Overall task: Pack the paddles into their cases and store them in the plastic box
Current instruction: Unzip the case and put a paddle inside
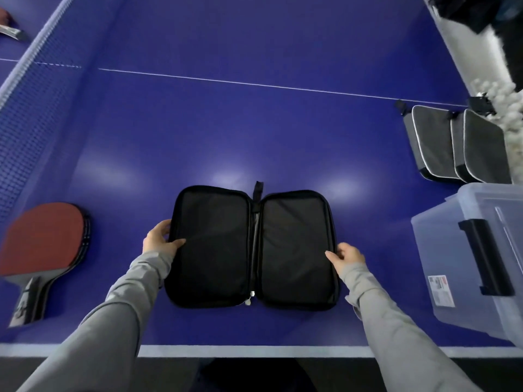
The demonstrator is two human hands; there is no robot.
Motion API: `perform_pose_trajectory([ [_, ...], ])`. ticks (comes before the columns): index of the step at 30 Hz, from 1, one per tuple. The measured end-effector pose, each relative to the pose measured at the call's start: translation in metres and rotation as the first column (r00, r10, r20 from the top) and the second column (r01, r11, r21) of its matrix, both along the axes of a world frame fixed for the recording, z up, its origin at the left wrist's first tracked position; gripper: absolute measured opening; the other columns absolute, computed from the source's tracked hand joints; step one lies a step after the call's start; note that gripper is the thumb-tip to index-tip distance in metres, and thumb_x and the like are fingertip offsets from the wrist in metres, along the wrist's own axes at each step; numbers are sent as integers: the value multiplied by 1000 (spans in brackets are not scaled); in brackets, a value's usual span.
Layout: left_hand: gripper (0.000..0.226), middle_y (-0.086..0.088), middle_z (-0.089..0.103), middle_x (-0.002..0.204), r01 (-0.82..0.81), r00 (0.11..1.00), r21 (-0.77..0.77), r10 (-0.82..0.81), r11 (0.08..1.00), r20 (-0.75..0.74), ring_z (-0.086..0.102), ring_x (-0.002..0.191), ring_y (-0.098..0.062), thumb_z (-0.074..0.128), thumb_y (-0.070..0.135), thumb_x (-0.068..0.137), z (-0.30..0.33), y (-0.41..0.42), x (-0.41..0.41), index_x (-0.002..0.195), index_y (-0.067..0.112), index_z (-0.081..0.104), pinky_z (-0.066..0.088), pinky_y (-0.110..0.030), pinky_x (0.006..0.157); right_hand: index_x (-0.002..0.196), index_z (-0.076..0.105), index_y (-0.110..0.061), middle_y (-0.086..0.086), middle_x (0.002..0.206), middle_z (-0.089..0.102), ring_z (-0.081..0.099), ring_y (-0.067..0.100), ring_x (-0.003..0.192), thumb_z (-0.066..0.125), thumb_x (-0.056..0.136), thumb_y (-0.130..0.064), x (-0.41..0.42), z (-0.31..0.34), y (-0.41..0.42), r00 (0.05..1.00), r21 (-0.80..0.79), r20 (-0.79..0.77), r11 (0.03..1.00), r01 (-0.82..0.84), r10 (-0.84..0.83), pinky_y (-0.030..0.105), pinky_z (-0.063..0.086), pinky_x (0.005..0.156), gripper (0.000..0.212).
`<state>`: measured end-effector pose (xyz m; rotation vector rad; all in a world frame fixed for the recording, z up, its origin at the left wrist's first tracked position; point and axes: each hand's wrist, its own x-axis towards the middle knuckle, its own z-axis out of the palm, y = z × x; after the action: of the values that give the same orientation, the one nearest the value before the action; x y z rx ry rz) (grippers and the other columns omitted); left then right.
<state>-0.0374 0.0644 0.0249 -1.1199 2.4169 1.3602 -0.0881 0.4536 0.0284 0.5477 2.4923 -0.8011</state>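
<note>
A black paddle case [252, 246] lies unzipped and spread flat on the blue table, both halves showing nothing inside. My left hand [160, 236] grips its left edge, thumb on the lining. At the right edge my right hand [345, 257] pinches the rim. A stack of red-faced paddles [42, 244] rests at the left, handles pointing toward me. The clear plastic box [441, 258] with a black latch stands at the right. Behind the box, two grey cases [455, 145] lie zipped.
The net [31, 114] runs along the left side. A heap of white balls [506, 108] sits at the far right. The table's white near edge [254, 350] lies just below the case. Another paddle [12, 32] lies beyond the net at top left.
</note>
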Motion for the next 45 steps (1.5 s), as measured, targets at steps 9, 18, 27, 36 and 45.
perform_pose_trajectory([
  [9, 97, -1, 6, 159, 519, 847, -530, -486, 670, 215, 12, 144, -27, 65, 59, 73, -1, 57, 13, 149, 30, 12, 22, -50, 110, 138, 43, -17, 17, 142, 41, 40, 38, 128, 73, 73, -34, 19, -7, -31, 826, 361, -321, 866, -346, 464, 50, 40, 96, 73],
  [18, 100, 16, -38, 147, 790, 609, -414, -646, 451, 459, -21, 143, -12, 35, 85, 67, -34, 75, 22, 128, 49, -36, 3, -47, 118, 145, -1, -43, -5, 157, -13, -13, 25, 145, 48, 83, -61, 24, -39, -50, 677, 326, 16, 636, -699, 736, 54, 8, 115, 81],
  [27, 100, 13, -45, 141, 783, 618, -426, -643, 453, 453, -37, 131, -11, 29, 87, 66, -43, 72, 25, 125, 48, -41, -3, -46, 117, 144, -6, -43, -9, 154, -20, -14, 23, 145, 41, 83, -67, 26, -46, -46, 669, 346, -8, 630, -695, 743, 52, 5, 115, 80],
  [36, 77, 9, -9, 158, 737, 666, -344, -712, 582, 223, -7, 146, -13, 51, 52, 88, -24, 60, 25, 150, 30, 10, 1, -39, 119, 144, -10, -40, -7, 156, -19, -16, 23, 144, 41, 84, -65, 22, -38, -53, 672, 368, 97, 601, -709, 734, 52, 8, 115, 82],
  [45, 57, -22, 49, 131, -132, 975, -669, -27, 732, -221, 47, 117, -43, 69, 21, 77, 15, -114, 118, 127, 1, 51, 40, -54, 92, 148, 5, -30, 0, 159, -2, -4, 20, 146, 48, 87, -55, 34, -23, -64, 771, 415, 92, 679, -605, 631, 45, 21, 114, 78],
])
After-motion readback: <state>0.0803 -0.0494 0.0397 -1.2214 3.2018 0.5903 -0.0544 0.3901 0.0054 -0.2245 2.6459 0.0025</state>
